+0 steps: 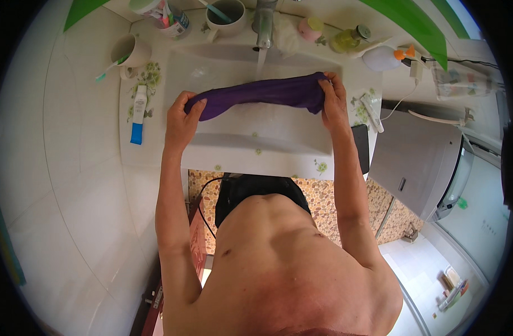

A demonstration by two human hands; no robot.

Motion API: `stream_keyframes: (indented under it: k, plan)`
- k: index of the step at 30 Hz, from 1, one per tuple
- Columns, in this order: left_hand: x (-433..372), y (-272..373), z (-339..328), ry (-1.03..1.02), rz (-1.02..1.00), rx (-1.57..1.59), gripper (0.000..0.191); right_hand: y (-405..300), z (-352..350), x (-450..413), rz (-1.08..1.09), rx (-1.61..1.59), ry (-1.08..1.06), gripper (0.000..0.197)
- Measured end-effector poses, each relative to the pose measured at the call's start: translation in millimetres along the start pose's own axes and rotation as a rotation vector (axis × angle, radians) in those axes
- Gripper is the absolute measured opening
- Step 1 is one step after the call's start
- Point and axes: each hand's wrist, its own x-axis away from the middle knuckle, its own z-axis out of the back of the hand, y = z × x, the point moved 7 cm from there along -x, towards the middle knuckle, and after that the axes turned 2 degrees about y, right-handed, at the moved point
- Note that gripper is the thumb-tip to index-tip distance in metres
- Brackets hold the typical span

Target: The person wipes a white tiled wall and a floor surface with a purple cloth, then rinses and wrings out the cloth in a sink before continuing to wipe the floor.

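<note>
A length of purple cloth is stretched sideways above a white washbasin. My left hand pinches its left end between thumb and fingers. At the other end, my right hand grips a bunched corner, slightly higher than the left. Water runs from the chrome faucet in a thin stream, falling close to the cloth's far edge. Whether the stream touches the cloth, I cannot tell. The cloth hides part of the basin floor.
Left of the basin are a toothpaste tube and a mug with a toothbrush. Another mug and several bottles line the back. A black phone-like slab lies by my right forearm. A grey washing machine stands at right.
</note>
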Motion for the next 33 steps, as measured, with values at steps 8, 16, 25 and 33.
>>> stream_keyframes:
  k: [8, 16, 25, 33]
  plan:
    - [-27.1, 3.8, -13.5, 0.037, 0.257, 0.056, 0.038, 4.0, 20.1, -28.9, -0.013, 0.34, 0.186, 0.039]
    - [-18.1, -85.3, -48.2, 0.013, 0.24, -0.273, 0.066, 35.6, 2.9, -41.5, 0.175, 1.488, -0.13, 0.082]
    - [-3.7, -105.0, -105.9, -0.038, 0.35, -0.083, 0.069, 155.0, -76.6, -16.1, 0.228, 1.362, -0.633, 0.04]
    - [13.7, -82.8, -110.0, -0.077, 0.728, 0.285, 0.084, 141.2, -59.6, -18.0, 0.153, 1.503, -0.101, 0.059]
